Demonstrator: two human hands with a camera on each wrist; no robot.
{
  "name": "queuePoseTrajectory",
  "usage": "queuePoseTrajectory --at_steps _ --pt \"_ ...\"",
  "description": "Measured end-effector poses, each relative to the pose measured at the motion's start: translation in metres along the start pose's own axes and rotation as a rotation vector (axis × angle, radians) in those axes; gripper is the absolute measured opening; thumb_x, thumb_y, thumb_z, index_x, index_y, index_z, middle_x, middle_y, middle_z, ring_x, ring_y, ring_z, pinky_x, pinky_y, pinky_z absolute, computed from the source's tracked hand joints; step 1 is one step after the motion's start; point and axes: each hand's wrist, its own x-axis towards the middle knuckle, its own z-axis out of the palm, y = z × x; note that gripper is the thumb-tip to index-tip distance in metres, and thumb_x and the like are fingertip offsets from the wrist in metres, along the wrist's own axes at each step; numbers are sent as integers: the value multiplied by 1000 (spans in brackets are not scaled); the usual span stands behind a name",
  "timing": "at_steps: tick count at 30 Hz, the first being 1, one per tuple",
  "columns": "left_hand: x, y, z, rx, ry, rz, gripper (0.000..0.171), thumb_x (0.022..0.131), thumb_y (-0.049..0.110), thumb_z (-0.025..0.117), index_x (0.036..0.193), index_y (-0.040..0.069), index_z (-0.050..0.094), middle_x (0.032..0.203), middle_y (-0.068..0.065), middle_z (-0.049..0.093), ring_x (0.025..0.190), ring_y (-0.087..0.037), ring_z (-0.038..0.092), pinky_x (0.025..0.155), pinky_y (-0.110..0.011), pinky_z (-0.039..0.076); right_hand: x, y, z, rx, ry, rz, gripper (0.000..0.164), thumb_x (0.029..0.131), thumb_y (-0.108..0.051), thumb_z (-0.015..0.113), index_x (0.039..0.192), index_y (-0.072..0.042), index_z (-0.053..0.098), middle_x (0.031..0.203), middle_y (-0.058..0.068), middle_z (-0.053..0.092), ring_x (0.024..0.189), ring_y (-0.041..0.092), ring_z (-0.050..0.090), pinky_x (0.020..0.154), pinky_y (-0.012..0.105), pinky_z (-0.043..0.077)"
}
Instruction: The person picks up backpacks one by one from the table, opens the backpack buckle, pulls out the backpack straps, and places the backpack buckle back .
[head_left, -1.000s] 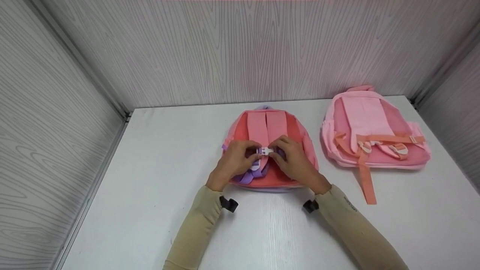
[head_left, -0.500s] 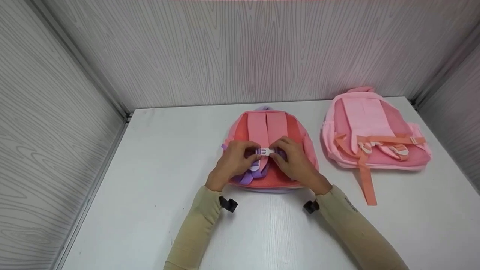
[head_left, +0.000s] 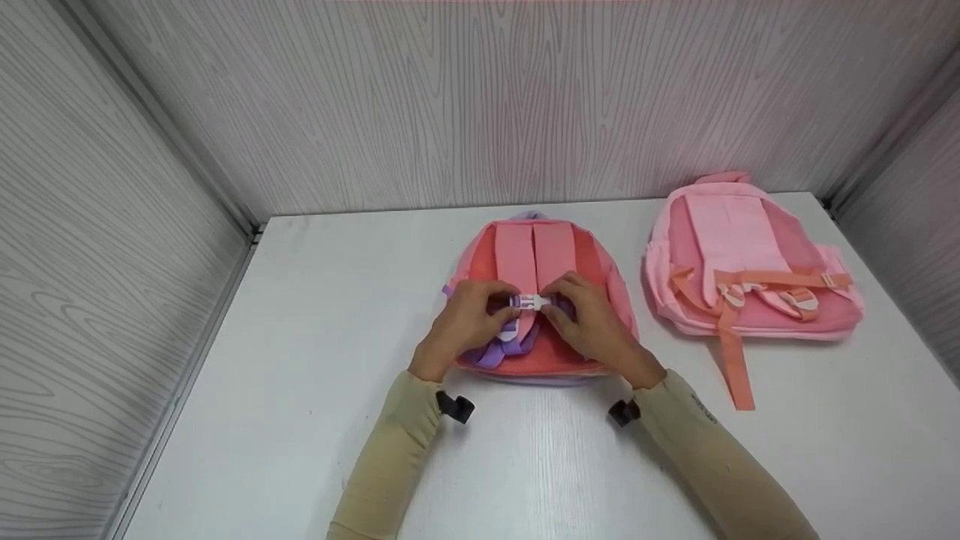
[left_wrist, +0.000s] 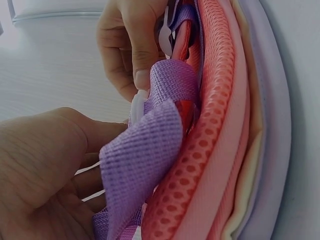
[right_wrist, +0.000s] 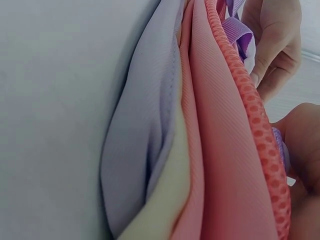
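A small coral-pink backpack [head_left: 517, 251] lies on the table with its straps facing up. Over its middle, a white side-release buckle [head_left: 531, 302] sits between my two hands, its halves joined in line. My left hand [head_left: 469, 315] pinches the buckle's left end between thumb and fingers. At its right end, my right hand [head_left: 585, 315] pinches the other half by its strap. Purple webbing [left_wrist: 145, 150] hangs loose close to my left hand in the left wrist view. Most of the right strap is hidden under my right fingers.
To the right lies a light pink backpack [head_left: 731, 232] with orange straps, one orange strap end [head_left: 735, 367] trailing onto the white table [head_left: 337, 315]. Grey wood-grain panels [head_left: 480, 105] stand at the back and both sides.
Both hands keep their hold on the buckle and have barely moved. The buckle has shifted very slightly to the left; the backpacks stay in place.
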Motion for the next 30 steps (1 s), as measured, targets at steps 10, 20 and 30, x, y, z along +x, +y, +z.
queuePoseTrajectory --at_steps 10,20,30 --pt "-1 1 -1 17 15 9 26 100 18 77 125 9 77 116 -3 77 101 -15 69 97 -35 59 1 -1 2 -26 -10 0 18 99 -7 76 117 -4 73 109 11 67 97 24 60 88 39 55" --pt "1 3 4 17 7 10 24 100 18 77 123 11 78 113 -1 77 97 -15 67 95 -34 59 -1 -2 6 -45 -24 -4 20 98 -7 77 117 -3 73 108 12 68 96 25 62 88 40 58" --pt "1 2 8 33 11 35 25 100 19 78 124 11 78 114 -1 77 97 -15 66 95 -34 59 -1 -1 8 -31 -38 -22 25 96 -7 79 120 -4 72 111 11 68 100 25 65 93 42 60"
